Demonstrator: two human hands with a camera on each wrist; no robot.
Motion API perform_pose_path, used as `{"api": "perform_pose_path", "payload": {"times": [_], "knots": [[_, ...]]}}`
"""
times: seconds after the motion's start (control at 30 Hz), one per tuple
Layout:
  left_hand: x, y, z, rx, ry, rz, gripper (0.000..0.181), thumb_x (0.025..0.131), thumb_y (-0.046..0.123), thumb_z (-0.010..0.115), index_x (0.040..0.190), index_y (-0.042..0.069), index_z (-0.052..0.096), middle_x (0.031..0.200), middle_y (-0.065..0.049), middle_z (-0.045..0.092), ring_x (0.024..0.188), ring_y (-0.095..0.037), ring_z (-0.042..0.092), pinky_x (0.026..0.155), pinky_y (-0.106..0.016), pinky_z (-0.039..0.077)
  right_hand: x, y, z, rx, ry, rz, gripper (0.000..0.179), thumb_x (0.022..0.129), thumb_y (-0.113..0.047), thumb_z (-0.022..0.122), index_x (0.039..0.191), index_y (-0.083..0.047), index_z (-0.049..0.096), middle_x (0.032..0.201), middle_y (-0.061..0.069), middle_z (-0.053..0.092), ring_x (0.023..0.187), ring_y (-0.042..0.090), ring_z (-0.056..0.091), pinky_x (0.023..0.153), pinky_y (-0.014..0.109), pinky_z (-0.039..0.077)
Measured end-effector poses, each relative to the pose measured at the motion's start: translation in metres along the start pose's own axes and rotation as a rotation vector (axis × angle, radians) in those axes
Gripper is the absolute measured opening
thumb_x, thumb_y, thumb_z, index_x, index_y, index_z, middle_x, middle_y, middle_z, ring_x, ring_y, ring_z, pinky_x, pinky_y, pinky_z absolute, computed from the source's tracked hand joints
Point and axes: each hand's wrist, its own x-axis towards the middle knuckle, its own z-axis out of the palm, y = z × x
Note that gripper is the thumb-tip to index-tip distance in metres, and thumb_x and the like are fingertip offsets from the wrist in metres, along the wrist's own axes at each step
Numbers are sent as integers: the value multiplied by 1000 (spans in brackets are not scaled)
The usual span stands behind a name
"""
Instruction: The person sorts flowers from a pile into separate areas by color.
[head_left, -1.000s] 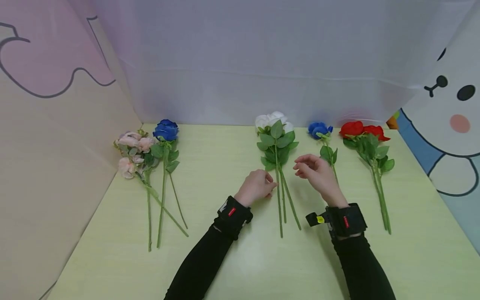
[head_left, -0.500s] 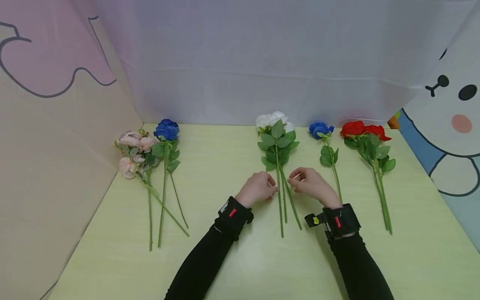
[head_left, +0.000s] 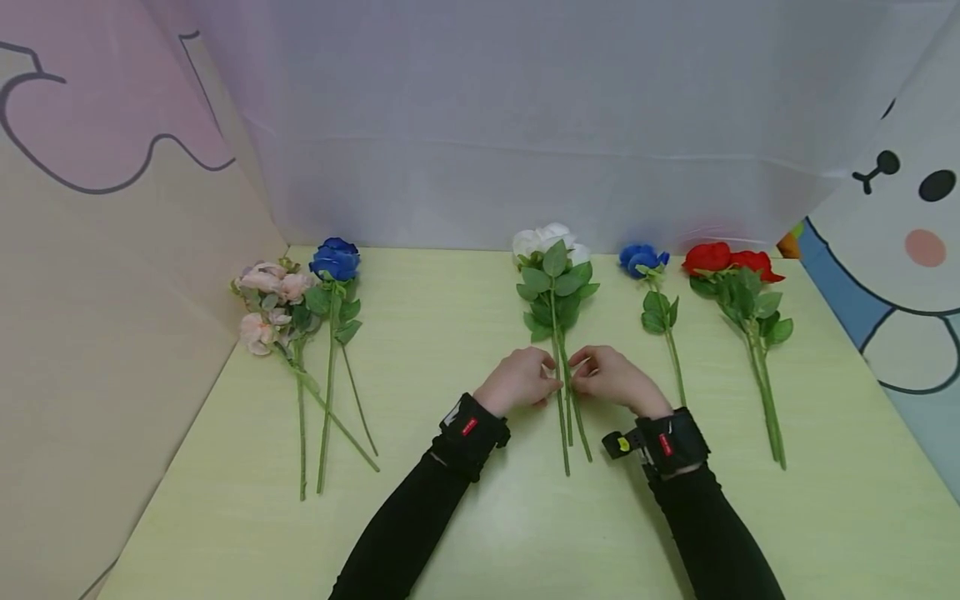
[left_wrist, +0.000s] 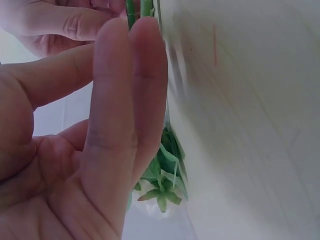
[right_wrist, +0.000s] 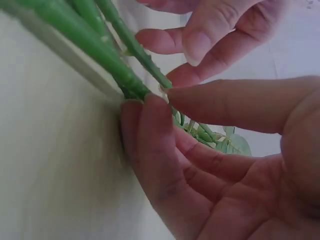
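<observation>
A bunch of white roses [head_left: 546, 239] with green leaves lies in the middle of the table, its stems [head_left: 563, 417] pointing toward me. My left hand [head_left: 520, 379] is at the left of these stems, its fingertips against or very near them. In the left wrist view the fingers [left_wrist: 112, 90] extend fairly straight, with the thumb apart. From the right side, my right hand [head_left: 617, 379] pinches the stems between thumb and fingertips. The right wrist view shows a thick green stem [right_wrist: 100, 50] at those fingertips; how many stems are within the pinch is hard to tell.
Pale pink flowers [head_left: 262, 279] and a blue rose [head_left: 335, 259] lie at the left with crossed stems. Right of the white bunch are a single blue rose [head_left: 640, 257] and red roses [head_left: 707, 257]. A pale curtain [head_left: 480, 125] hangs behind the table [head_left: 480, 533].
My right hand has come down and left from beside the blue rose to the white roses' stems. The rightmost stem has shifted left, closer to the others. My left hand has barely moved.
</observation>
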Motion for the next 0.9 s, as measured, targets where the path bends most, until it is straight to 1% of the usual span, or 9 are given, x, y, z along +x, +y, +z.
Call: {"api": "perform_pose_path", "payload": {"times": [0.2,0.33,0.53,0.67,0.9], "knots": [[1,1,0,21,-6,2,41,92,22,62,128,3,56,64,1,65,54,-10,61,63,-24,47,2,1,3,6,-21,-16,32,88,-7,60,117,6,55,87,12,61,73,19,54,63,30,44],[0,0,-1,29,4,-7,41,92,22,62,128,3,56,64,0,65,55,-10,61,63,-25,47,1,0,2,10,-27,-1,31,88,-7,59,117,5,55,88,13,60,74,20,55,64,30,43],[0,-2,-3,30,11,-18,40,92,23,62,126,2,57,69,-1,67,57,-11,62,67,-27,48,-1,-2,-1,1,-22,11,32,88,-6,58,118,6,54,90,14,62,77,21,58,66,31,45],[-2,-3,-6,18,22,-13,39,93,24,61,125,2,57,72,-2,67,58,-11,61,66,-27,48,-3,-3,-5,-2,3,4,32,89,-7,58,118,6,54,92,15,62,78,22,59,68,33,46],[-7,-4,-14,7,76,36,35,94,23,59,123,3,59,71,0,64,59,-11,59,58,-25,45,-7,-7,-7,63,74,-30,31,93,-9,56,120,6,54,92,18,62,80,29,65,68,33,50]]}}
